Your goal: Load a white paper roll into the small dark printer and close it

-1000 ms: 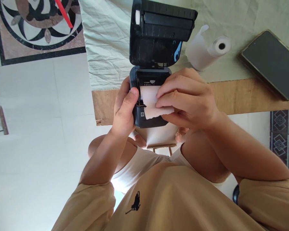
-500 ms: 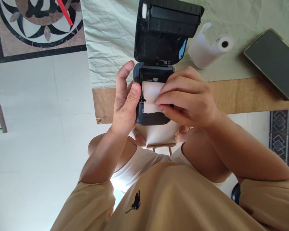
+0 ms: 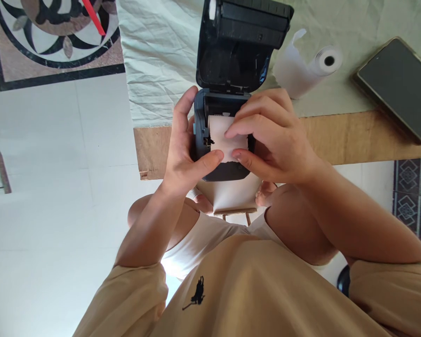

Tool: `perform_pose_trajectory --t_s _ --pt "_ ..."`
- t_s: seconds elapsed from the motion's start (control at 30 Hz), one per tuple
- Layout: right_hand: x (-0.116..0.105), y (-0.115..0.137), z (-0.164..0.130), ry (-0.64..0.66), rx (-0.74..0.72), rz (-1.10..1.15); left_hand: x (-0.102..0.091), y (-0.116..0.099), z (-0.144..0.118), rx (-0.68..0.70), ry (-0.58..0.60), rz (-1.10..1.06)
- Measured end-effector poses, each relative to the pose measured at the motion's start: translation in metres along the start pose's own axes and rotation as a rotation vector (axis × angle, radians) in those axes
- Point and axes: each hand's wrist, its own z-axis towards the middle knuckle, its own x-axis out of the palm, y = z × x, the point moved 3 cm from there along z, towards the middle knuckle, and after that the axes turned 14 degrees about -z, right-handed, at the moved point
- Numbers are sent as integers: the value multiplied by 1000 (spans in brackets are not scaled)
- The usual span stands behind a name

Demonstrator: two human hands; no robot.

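Observation:
A dark portable receipt printer [image 3: 228,176] has its lid [image 3: 228,56] swung up and away from me. In its bay lies a white paper roll [image 3: 220,126], the loose edge towards me. My left hand [image 3: 184,150] grips the printer's left side, its thumb pressed on the paper near the loose edge. Over the right side of the bay, my right hand [image 3: 275,135] has thumb and index finger on the paper, its other fingers curled above. The printer's right side is partly hidden behind that hand.
Beyond my right hand, another white paper roll [image 3: 301,70] with a loose end rests on the pale green cloth [image 3: 157,65]. A dark smartphone [image 3: 400,89] lies to the right. The table's bare wooden edge [image 3: 354,138] runs nearest me.
My left thumb has moved from the printer's side onto the paper. My right thumb and index finger have spread a little apart on the paper, uncovering more of it.

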Motion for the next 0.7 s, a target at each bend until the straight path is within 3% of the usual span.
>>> perform_pose_trajectory --t_s 0.13,0.23,0.33,0.47,0.6,0.7 --pt "-3 -4 1 -177 21 -4 6 -2 -3 -3 51 5" --pt "-6 -12 0 -327 127 -15 7 -2 -4 10 68 5" --pt "-2 -20 -1 -257 230 32 6 0 -3 1 68 32" --pt "5 -19 -3 -144 234 180 5 2 -3 -38 43 33" --pt "1 -16 -6 -258 335 247 7 -1 -5 4 -41 25" --pt "-2 -12 -4 -282 277 231 7 -1 -6 -13 -80 24"
